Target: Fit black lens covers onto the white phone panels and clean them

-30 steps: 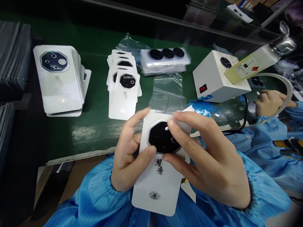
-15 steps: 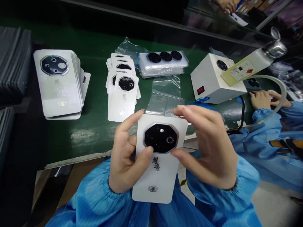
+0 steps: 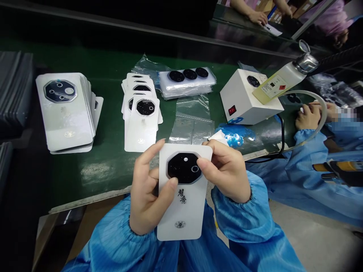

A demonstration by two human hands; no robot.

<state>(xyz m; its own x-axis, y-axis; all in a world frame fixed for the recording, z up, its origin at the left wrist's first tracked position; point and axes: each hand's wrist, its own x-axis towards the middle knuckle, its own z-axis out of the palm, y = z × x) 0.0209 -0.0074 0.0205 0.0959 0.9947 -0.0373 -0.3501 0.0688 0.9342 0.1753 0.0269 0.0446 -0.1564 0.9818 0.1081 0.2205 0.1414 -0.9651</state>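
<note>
**One white panel [image 3: 187,211] being gripped by its sides**

At six o'clock, the panel is sitting between both hands. The left hand [image 3: 151,196] is grasping its left edge, thumb touching the black octagon [image 3: 184,170]; the right hand [image 3: 227,168] is pinching its upper right edge. Outward from it, a fanned stack [image 3: 141,130] is lying at eleven o'clock, a taller stack [image 3: 66,119] at ten, bagged film [image 3: 187,87] at twelve, a white box [image 3: 245,98] at one.

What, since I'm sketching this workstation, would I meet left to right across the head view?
Dark gray slabs, thick stack of white phone-style back panels, fanned-out similar panels, hand-held white panel, white box with red switch, co-worker's hand.
</note>
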